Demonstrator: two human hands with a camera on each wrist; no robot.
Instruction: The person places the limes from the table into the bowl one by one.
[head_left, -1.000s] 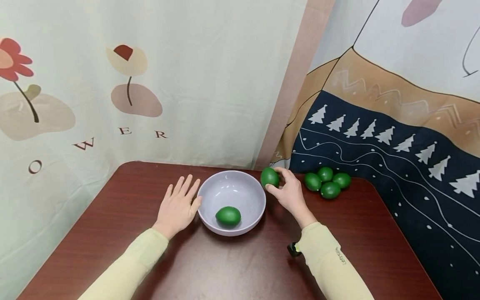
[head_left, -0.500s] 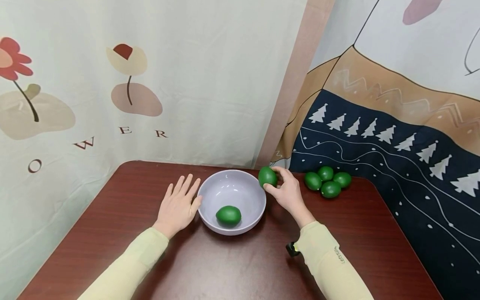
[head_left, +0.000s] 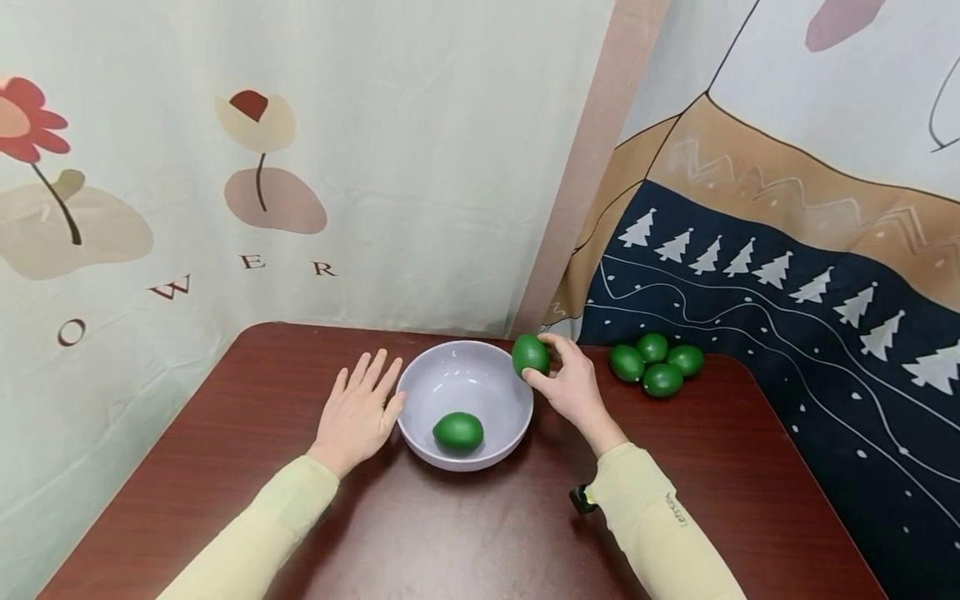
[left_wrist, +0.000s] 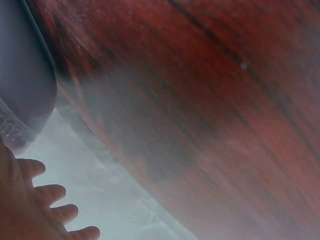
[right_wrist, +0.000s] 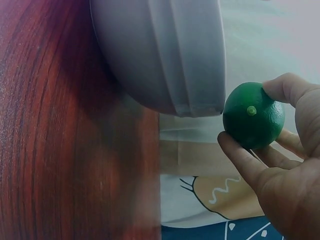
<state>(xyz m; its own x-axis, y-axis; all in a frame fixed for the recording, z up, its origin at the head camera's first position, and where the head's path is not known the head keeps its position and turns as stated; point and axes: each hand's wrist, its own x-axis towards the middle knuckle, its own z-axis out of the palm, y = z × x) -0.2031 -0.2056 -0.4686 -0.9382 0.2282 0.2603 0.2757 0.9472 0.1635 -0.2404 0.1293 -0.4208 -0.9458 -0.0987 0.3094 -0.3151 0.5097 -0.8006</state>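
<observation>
A green lime [head_left: 530,356] is pinched between the thumb and fingers of my right hand [head_left: 573,385], at the right rim of a pale lavender bowl [head_left: 480,379]. The right wrist view shows this lime [right_wrist: 252,117] with its small stem end facing the camera, beside the bowl's outer wall [right_wrist: 170,55]. Inside the bowl, near its front, lies another lime [head_left: 458,432]. My left hand [head_left: 356,414] is spread flat with straight fingers at the bowl's left side, the thumb right at the rim. In the left wrist view its fingers [left_wrist: 52,193] appear under the bowl's side [left_wrist: 25,65].
Several more limes [head_left: 663,379] sit clustered at the back right of the dark red wooden table [head_left: 480,533]. Behind the table's far edge hang a pale curtain [head_left: 435,167] with flower prints and a navy cloth [head_left: 697,292] with white trees.
My right hand has moved slightly left with the lime, bringing it over the bowl's right rim. The left hand, the bowl and the other limes stay as they were.
</observation>
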